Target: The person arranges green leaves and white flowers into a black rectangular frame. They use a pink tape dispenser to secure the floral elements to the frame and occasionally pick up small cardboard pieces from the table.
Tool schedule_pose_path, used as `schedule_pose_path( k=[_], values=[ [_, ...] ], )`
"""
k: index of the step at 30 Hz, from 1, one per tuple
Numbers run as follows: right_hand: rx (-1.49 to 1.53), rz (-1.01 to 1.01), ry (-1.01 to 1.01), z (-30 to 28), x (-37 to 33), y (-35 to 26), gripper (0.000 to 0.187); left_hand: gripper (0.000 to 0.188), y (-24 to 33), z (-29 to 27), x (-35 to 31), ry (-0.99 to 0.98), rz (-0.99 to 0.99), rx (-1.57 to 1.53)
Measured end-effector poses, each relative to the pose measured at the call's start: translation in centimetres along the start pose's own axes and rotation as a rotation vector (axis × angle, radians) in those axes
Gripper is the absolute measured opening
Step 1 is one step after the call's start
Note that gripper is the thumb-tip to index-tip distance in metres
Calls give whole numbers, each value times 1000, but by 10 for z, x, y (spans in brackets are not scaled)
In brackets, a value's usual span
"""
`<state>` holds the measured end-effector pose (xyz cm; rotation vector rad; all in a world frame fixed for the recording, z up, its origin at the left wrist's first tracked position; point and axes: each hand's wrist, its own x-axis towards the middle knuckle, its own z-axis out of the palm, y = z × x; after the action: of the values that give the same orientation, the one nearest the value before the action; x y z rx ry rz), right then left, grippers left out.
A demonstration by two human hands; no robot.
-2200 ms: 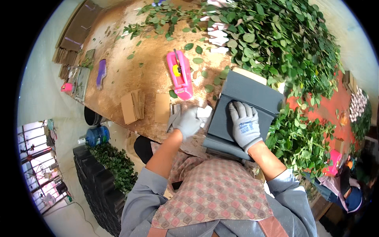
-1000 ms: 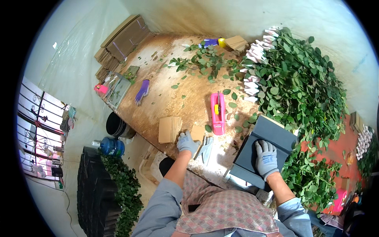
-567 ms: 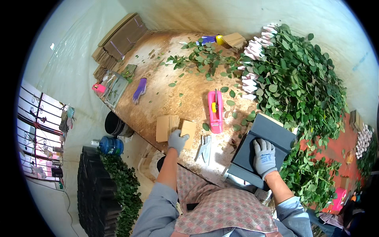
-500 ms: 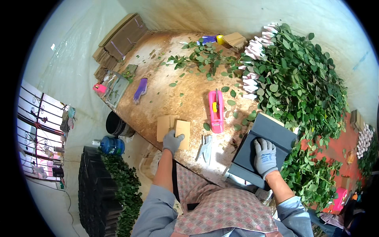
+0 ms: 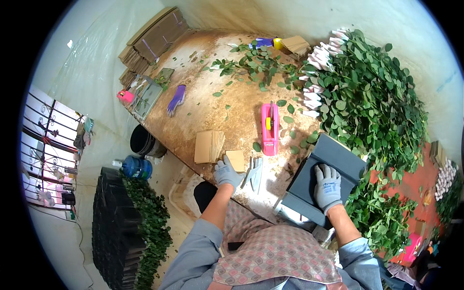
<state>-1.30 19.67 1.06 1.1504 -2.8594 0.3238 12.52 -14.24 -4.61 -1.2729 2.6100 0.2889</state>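
A blue water bottle (image 5: 137, 168) has a black bucket (image 5: 142, 139) beyond it and a barred window (image 5: 47, 145) on its left.

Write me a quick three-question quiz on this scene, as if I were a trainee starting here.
1. Which lies flat on the dark grey board: the left hand or the right hand?
2. True or false: the pink tape dispenser touches neither hand.
3. What colour is the loose glove on the table, left of the dispenser?
(a) yellow (b) green (c) purple

Key:
1. The right hand.
2. True; it stands on the table, ahead of both hands.
3. (c) purple.
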Motion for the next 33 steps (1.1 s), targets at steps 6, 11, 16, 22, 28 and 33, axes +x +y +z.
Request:
schedule_pose_path(
  k=[6,11,16,22,28,33],
  values=[
    [15,-24,50,-1,1,-5,52,91,-28,49,26,173,42,-266],
    [91,15,85,-8,1,-2,50,27,-16,-36,4,150,229,-922],
    [198,29,111,-4,-1,8,63,27,61,-89,-68,-507,625,-1305],
    [378,8,73,-6,-4,14,58,37,136,-41,-78,-1122,701,-1151],
    [1259,85,-343,-36,-4,46,46,38,145,-21,-70,-1090,689,-1132],
    [1375,705,-468,-39,5,17,32,37,155,-27,-69,-1071,558,-1090]
  ],
)
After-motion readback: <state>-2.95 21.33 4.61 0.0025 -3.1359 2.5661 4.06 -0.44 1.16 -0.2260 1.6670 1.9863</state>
